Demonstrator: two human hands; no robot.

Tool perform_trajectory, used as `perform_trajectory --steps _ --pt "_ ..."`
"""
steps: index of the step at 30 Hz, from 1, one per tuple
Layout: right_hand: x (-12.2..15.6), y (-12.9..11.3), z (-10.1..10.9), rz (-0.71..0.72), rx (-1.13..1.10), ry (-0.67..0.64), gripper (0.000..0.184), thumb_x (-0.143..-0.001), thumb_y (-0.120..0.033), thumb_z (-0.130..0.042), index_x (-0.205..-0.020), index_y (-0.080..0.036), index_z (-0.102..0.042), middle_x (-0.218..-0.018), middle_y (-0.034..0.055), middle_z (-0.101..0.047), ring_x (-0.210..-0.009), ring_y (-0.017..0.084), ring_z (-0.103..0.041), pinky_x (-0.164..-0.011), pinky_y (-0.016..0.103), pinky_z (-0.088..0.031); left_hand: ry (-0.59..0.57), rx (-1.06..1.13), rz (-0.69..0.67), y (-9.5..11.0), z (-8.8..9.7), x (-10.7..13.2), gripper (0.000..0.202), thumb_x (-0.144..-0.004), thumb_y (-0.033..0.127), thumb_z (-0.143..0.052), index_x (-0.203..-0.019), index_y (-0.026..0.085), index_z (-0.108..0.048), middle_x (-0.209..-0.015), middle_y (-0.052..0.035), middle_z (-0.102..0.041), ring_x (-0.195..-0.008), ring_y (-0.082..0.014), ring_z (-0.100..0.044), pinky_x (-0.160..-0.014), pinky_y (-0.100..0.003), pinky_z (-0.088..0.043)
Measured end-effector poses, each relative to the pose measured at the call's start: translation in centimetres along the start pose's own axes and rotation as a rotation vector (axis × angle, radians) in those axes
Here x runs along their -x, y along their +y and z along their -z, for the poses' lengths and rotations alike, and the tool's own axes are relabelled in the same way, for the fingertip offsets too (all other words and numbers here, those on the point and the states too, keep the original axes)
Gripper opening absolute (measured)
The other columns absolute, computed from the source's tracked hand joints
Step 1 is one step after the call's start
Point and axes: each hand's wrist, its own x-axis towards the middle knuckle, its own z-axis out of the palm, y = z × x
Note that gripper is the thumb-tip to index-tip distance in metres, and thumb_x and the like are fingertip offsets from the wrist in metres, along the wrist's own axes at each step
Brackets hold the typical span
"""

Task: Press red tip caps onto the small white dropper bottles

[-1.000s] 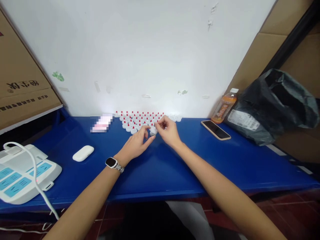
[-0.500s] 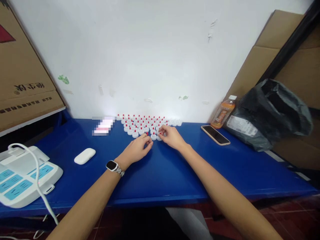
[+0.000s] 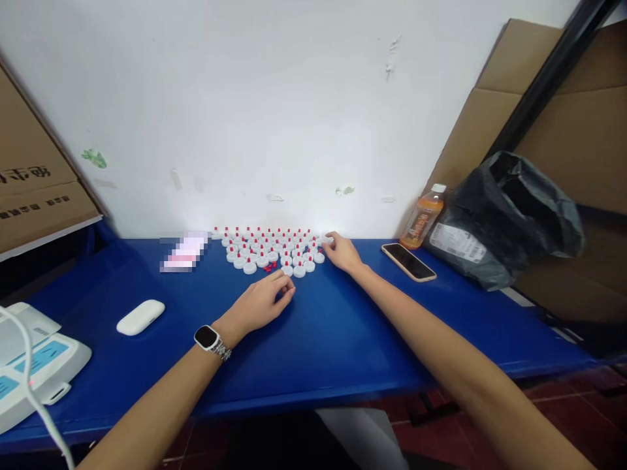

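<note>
Rows of round white bottle caps [image 3: 249, 267], many with a small red tip on top, stand against the wall at the back of the blue table. Several loose red tips [image 3: 269, 267] lie at the front of the group. My left hand [image 3: 262, 301] rests on the table just in front of them, fingers curled and thumb brought close to the index finger; whatever is between them is hidden. At the right end of the group, the thumb and index finger of my right hand [image 3: 343, 252] are around a plain white cap [image 3: 324, 239], which is partly covered.
On the right are a phone [image 3: 408, 262], an orange drink bottle [image 3: 423, 219] and a black plastic bag [image 3: 504, 222]. On the left lie a white earbud case [image 3: 140, 317], a power strip [image 3: 59, 365] with a cable, and a blurred-out item [image 3: 186, 251]. Cardboard boxes [image 3: 39, 170] flank the table.
My right hand has moved from the front caps to the back right ones. My left hand has drawn back slightly, uncovering the loose red tips. The view has shifted to the right.
</note>
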Motion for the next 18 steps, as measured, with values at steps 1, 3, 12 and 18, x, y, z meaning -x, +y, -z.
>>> perform_trajectory --steps 1,3,12,18 --pt "-0.6 -0.1 -0.3 -0.002 0.015 -0.010 0.036 -0.091 -0.034 -0.057 -0.124 -0.020 -0.063 -0.090 0.0072 -0.075 -0.082 0.021 -0.067 -0.072 0.028 -0.045 -0.002 -0.003 -0.002 0.0 0.0 0.0 0.024 -0.099 0.035 -0.041 -0.090 0.022 -0.059 -0.090 -0.0021 -0.059 -0.074 -0.0152 -0.056 -0.070 -0.029 -0.044" --pt "-1.7 -0.5 -0.8 -0.019 0.028 -0.017 0.030 -0.090 -0.033 -0.059 -0.115 -0.019 -0.067 -0.092 0.0086 -0.075 -0.083 0.021 -0.067 -0.072 0.029 -0.045 -0.001 -0.003 -0.003 -0.2 -0.1 0.1 0.026 -0.099 0.036 -0.041 -0.089 0.021 -0.059 -0.089 -0.0025 -0.059 -0.074 -0.0153 -0.056 -0.068 -0.029 -0.044" --pt "-1.9 -1.7 -0.4 0.002 -0.100 0.128 0.013 -0.084 -0.026 -0.058 -0.091 -0.020 -0.067 -0.080 0.0039 -0.072 -0.073 0.018 -0.063 -0.067 0.028 -0.043 0.018 0.019 0.047 -0.6 0.2 0.0 0.026 -0.099 0.037 -0.042 -0.089 0.022 -0.060 -0.088 -0.0023 -0.059 -0.075 -0.0157 -0.056 -0.068 -0.029 -0.043" --pt "2.8 -7.0 1.7 0.184 -0.459 0.247 0.016 -0.086 -0.034 -0.058 -0.088 -0.020 -0.064 -0.068 0.0000 -0.063 -0.064 0.016 -0.057 -0.066 0.028 -0.045 0.268 -0.006 0.097 -0.7 0.9 0.2 0.029 -0.096 0.040 -0.050 -0.119 0.023 -0.052 -0.111 -0.0059 -0.057 -0.080 -0.0155 -0.057 -0.073 -0.031 -0.047"
